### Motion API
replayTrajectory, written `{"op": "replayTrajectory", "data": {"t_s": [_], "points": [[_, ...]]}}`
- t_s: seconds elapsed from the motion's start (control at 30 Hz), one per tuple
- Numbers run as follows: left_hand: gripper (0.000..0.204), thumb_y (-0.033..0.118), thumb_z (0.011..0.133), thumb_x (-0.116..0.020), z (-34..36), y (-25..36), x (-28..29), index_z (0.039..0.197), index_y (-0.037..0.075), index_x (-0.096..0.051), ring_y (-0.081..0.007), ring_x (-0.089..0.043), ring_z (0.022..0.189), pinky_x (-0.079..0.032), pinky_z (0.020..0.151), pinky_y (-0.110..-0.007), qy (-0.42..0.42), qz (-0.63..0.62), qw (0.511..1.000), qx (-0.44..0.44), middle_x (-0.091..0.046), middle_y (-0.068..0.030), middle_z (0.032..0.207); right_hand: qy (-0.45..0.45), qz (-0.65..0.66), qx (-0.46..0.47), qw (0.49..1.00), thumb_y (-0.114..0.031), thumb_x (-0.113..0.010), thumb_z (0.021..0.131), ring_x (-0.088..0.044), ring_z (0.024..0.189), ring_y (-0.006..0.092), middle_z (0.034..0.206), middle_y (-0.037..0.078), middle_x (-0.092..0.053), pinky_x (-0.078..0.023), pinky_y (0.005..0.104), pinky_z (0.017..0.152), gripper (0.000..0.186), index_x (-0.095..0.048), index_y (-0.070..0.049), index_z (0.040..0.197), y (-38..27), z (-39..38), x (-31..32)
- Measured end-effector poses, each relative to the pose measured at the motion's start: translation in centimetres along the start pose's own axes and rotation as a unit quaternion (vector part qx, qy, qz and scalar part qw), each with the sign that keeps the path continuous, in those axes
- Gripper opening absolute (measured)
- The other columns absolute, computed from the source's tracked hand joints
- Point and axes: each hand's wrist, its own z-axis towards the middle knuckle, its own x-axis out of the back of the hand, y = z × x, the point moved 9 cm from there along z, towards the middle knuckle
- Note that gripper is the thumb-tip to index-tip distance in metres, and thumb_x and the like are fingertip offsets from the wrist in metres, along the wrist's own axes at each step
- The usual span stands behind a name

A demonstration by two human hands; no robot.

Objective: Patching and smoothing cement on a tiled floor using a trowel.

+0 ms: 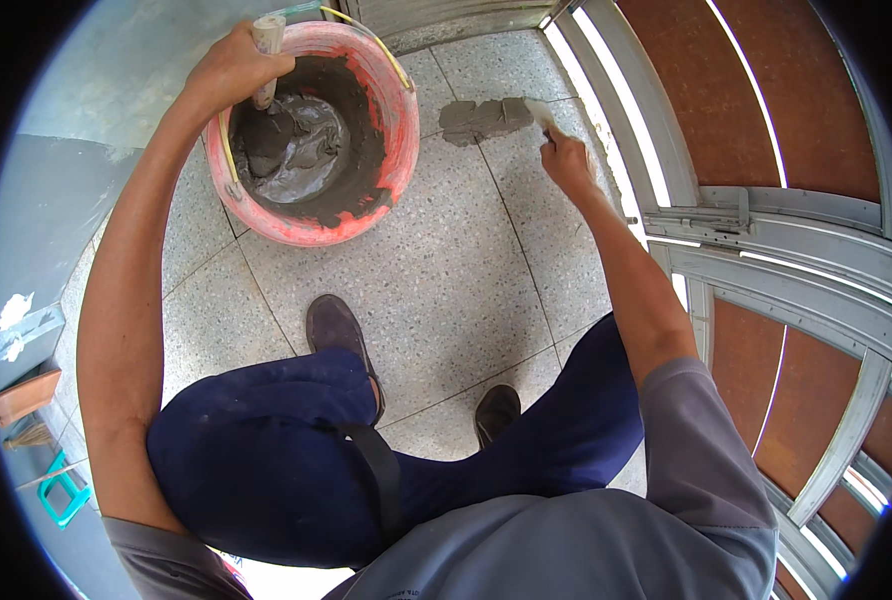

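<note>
At the upper left stands a red bucket [316, 235] with wet grey mortar [301, 150] inside and smears on its walls. My left hand [236, 68] is at its far left rim, closed around a pale, mortar-stained handle [268, 38] whose lower end reaches down into the bucket. What tool it belongs to cannot be made out. To the right, my right hand [567, 162] grips a trowel [540, 113], its handle mostly hidden in the fist. The blade touches the right end of a flat grey mortar patch [486, 120] on the floor tiles.
A metal-framed gate with brown panels [766, 90] runs along the right. Grey wall [56, 220] lies to the left, with a teal plastic stool [64, 495] lower down. My shoes [338, 325] rest on the speckled tiles [436, 270]. The bucket has a yellow handle [376, 42].
</note>
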Motion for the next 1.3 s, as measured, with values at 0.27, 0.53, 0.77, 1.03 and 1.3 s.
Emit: {"op": "replayTrajectory", "data": {"t_s": [0.27, 0.53, 0.77, 1.03, 1.3], "points": [[0.078, 0.041, 0.072, -0.070, -1.0, -0.4, 0.3, 0.132, -0.006, -0.053, -0.0352, -0.065, 0.112, -0.048, 0.098, -0.039, -0.038, 0.022, 0.999, 0.009, -0.066, -0.0259, 0.120, -0.115, -0.031, -0.023, 0.993, -0.023, -0.053, 0.090, -0.066, 0.107, 0.0413, 0.112, 0.024, -0.069, -0.052, 0.0496, 0.093, 0.044, -0.062, -0.015, 0.133, -5.1, -3.2, -1.4], [0.078, 0.041, 0.072, -0.070, -0.6, 0.8, -0.1, 0.131, -0.007, -0.053, -0.0346, -0.066, 0.112, -0.048, 0.098, -0.039, -0.037, 0.015, 0.999, 0.005, -0.066, -0.0254, 0.120, -0.122, -0.048, -0.035, 0.991, -0.021, -0.053, 0.089, -0.066, 0.110, 0.0384, 0.113, 0.023, -0.070, -0.053, 0.0481, 0.093, 0.033, -0.071, -0.007, 0.113, -7.5, -2.4, -2.1], [0.076, 0.040, 0.072, -0.071, -0.1, 0.3, -0.3, 0.131, -0.005, -0.054, -0.0336, -0.066, 0.110, -0.049, 0.097, -0.039, -0.016, 0.010, 1.000, -0.003, -0.067, -0.0243, 0.119, -0.075, 0.005, -0.004, 0.997, -0.021, -0.052, 0.088, -0.068, 0.099, 0.0420, 0.105, 0.024, -0.071, -0.055, 0.0486, 0.088, 0.029, -0.073, -0.008, 0.105, -10.3, 0.4, -1.0], [0.063, 0.028, 0.072, -0.074, -2.7, 2.3, 1.7, 0.124, -0.002, -0.057, -0.0339, -0.070, 0.095, -0.055, 0.083, -0.040, -0.058, 0.006, 0.994, 0.090, -0.071, -0.0235, 0.104, -0.176, -0.027, 0.023, 0.984, -0.020, -0.052, 0.090, -0.069, 0.100, 0.0416, 0.112, 0.022, -0.070, -0.055, 0.0485, 0.088, 0.034, -0.069, -0.005, 0.115, -13.4, -6.0, -2.7], [0.065, 0.026, 0.074, -0.074, -1.7, 3.3, 2.1, 0.127, -0.005, -0.053, -0.0296, -0.071, 0.080, -0.056, 0.080, -0.038, 0.043, 0.037, 0.998, 0.009, -0.072, -0.0194, 0.093, 0.021, -0.001, 0.078, 0.997, -0.020, -0.056, 0.090, -0.068, 0.074, 0.0458, 0.090, 0.030, -0.066, -0.056, 0.0528, 0.068, 0.052, -0.053, -0.007, 0.140, -10.5, -5.5, -5.9]]}}
